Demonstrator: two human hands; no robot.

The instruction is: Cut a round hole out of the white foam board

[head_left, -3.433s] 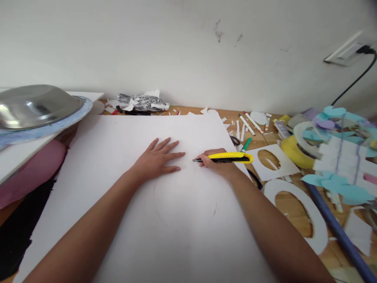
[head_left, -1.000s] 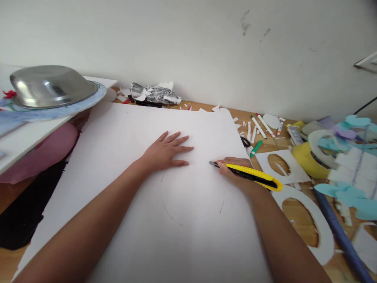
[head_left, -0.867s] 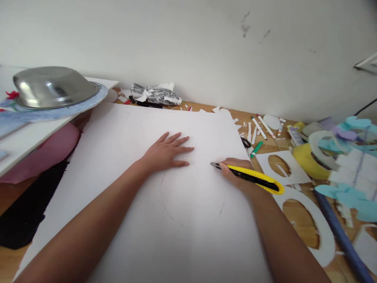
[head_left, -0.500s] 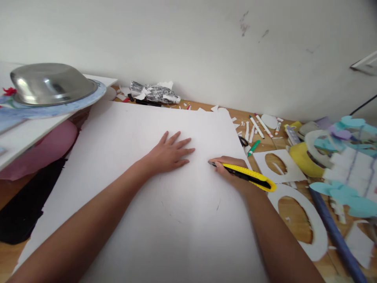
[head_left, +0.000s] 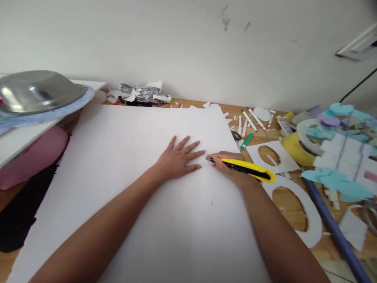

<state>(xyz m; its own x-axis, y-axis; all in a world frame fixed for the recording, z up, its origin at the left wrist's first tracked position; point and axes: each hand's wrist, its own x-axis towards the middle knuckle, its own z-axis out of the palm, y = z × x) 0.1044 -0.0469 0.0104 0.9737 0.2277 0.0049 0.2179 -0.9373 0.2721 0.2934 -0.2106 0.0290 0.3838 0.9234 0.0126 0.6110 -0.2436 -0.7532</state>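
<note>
A large white board (head_left: 129, 137) covers the middle of the table, with a short dark line on its surface. My left hand (head_left: 180, 159) lies flat on it, fingers spread. To its right, my right hand (head_left: 225, 163) is closed around a yellow and black utility knife (head_left: 247, 167). The knife's short blade points left, its tip at the board just beyond my left fingertips. Whether the tip presses into the board I cannot tell.
At the left, an upturned metal bowl (head_left: 41, 92) rests on a raised white panel. White pieces with round holes (head_left: 312, 212), markers (head_left: 256, 120), a green marker (head_left: 246, 141), scraps and a blue tube (head_left: 332, 228) lie at the right. A crumpled black-and-white roll (head_left: 145, 93) lies by the wall.
My left hand has slid rightward over the board, closer to the knife tip. My right hand still grips the knife, with little shift. The whole view has turned slightly right.
</note>
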